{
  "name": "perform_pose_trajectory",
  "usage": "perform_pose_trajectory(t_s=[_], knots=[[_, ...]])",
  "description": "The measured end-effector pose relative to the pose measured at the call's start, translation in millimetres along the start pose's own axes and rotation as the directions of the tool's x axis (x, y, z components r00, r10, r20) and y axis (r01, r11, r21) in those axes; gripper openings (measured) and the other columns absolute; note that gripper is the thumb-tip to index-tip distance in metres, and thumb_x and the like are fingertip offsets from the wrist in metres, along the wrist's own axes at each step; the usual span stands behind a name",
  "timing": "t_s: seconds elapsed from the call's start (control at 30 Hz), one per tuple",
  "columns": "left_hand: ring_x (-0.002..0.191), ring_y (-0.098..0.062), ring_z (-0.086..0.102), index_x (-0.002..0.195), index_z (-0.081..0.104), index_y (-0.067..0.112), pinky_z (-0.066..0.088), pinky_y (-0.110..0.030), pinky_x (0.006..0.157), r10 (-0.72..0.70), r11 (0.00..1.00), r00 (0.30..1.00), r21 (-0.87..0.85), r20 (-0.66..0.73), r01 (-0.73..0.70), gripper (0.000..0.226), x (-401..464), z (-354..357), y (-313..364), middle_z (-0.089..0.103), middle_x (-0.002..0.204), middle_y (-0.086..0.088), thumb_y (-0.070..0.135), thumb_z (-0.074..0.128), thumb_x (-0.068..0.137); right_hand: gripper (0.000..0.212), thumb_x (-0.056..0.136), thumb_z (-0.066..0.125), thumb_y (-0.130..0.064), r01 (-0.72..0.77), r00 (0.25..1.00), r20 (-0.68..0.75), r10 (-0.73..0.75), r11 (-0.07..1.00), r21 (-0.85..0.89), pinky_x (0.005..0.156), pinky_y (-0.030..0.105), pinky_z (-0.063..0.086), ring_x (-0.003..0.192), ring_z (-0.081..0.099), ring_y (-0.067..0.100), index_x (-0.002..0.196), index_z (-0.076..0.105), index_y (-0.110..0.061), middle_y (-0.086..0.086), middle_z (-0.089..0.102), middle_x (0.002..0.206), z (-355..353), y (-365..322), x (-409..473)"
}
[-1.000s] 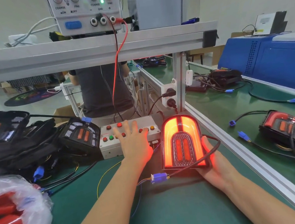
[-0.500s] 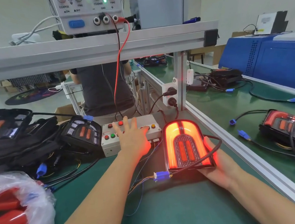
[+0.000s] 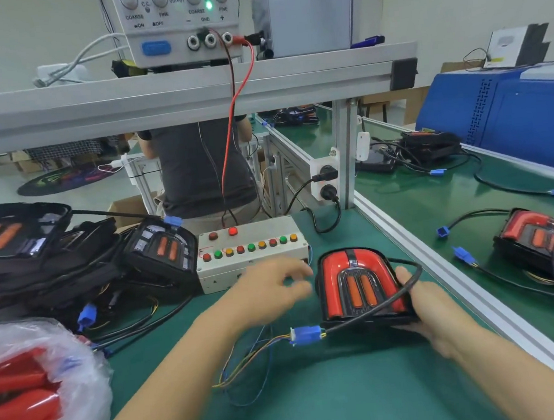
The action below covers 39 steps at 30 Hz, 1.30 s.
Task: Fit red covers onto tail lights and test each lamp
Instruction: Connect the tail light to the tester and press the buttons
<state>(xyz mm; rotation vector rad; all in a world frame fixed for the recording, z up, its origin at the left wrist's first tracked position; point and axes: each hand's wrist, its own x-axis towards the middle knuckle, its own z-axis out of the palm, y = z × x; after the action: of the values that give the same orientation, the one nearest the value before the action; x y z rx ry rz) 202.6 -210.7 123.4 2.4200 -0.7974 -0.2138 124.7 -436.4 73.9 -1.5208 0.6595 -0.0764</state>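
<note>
Head view, right hand gripping tail light (unlit), left hand hovering

Your lamp wears glossy red plastic; the surface is matt green, its rail brushed metal, the bag crinkled clear film.

lamp: unlit, red cover on, held by right hand
left hand: blurred, off the button box
plug: blue, beside lamp

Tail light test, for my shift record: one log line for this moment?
tail light: unlit, plugged in | right hand: holds it | left hand: off button box
</note>
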Motion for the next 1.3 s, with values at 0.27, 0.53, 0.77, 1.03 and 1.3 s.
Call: perform_pose_trajectory(t_s=[0.27,0.53,0.77,1.03,1.3], knots=[[0.079,-0.007,0.049,0.117,0.052,0.034,0.044,-0.027,0.079,0.04,0.954,0.996,0.293,0.079,-0.061,0.04,-36.4,25.4,-9.3,0.061,0.104,0.013,0.027,0.068,0.081,0.035,0.098,0.043,-0.025,0.135,0.982,0.065,-0.177,0.416,-0.899,0.06,0.027,0.038,0.071,0.053,0.022,0.066,0.049,-0.013,0.004,0.056,0.071,-45.7,-5.7,-9.9],[0.064,-0.008,0.056,0.079,0.059,0.027,0.047,-0.023,0.067,0.036,0.979,0.982,-0.19,-0.187,-0.072,0.024,-47.3,17.6,-21.3,0.065,0.073,0.011,0.011,0.075,0.072,0.031,0.071,0.068,-0.041,0.675,0.45,0.463,-0.763,-0.048,-0.736,0.087,0.039,0.04,0.088,0.066,0.018,0.097,0.071,-0.026,-0.009,0.072,0.092,14.8,-40.3,-75.3],[0.079,-0.002,0.066,0.088,0.07,0.018,0.05,-0.016,0.08,0.216,0.951,0.945,-0.164,-0.246,-0.261,0.02,-52.5,13.9,-28.0,0.071,0.085,0.011,0.003,0.074,0.076,0.029,0.096,0.047,-0.046,0.724,0.541,0.628,-0.559,-0.071,-0.687,0.106,0.031,0.018,0.104,0.054,0.015,0.118,0.055,-0.028,-0.008,0.066,0.11,82.5,-17.6,-55.5],[0.068,-0.017,0.063,0.09,0.069,0.014,0.049,-0.027,0.064,0.385,0.901,0.878,0.324,-0.285,-0.29,0.011,-46.2,-1.3,-39.8,0.068,0.076,0.005,0.023,0.062,0.087,0.016,0.093,0.062,-0.026,0.723,0.431,0.6,-0.674,-0.14,-0.676,0.079,0.033,0.04,0.068,0.054,0.023,0.079,0.058,-0.02,-0.004,0.059,0.069,73.8,-29.1,-58.3],[0.129,-0.004,0.037,0.13,0.057,0.026,0.018,-0.007,0.104,0.08,0.976,0.98,0.212,-0.18,-0.041,0.054,-39.7,7.6,-36.7,0.045,0.139,0.013,0.035,0.07,0.078,0.013,0.097,0.051,-0.018,0.512,0.826,0.1,-0.555,0.812,0.282,0.069,0.018,0.045,0.064,0.048,0.009,0.09,0.062,-0.015,-0.007,0.057,0.068,-3.8,-64.6,-44.2]])
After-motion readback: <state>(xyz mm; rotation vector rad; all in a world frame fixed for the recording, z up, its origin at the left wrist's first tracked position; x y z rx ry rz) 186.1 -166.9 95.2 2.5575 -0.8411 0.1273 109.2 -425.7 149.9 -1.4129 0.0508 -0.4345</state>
